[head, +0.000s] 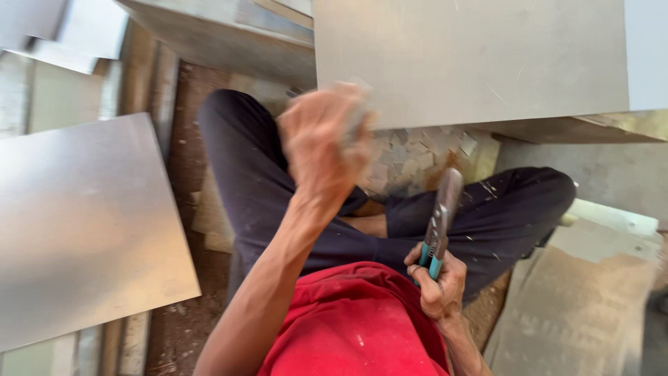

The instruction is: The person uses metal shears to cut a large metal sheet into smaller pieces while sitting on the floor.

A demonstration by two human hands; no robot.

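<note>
Left hand (321,139): raised and blurred, fingers closing around a small grey tile piece (355,122).
Right hand (437,278): gripping the teal-handled metal nippers (440,223) low by the lap.
Surroundings: large grey square tile (83,223) lying left; pile of small tile chips (417,157) sitting between the knees.

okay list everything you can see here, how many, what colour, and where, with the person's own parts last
Large tile: one, glossy grey, left, on the ground.
Tile slabs: several, grey, top.
Small tile pieces: a pile, pale, on the ground between the legs.
Slab: one, dusty beige, lower right.
Pliers: one, metal with teal handles, in the right hand.
Small piece: one, grey, blurred, in the left hand.
Trousers: dark.
Shirt: red.
Left hand: raised, centre.
Right hand: lower centre.
</note>
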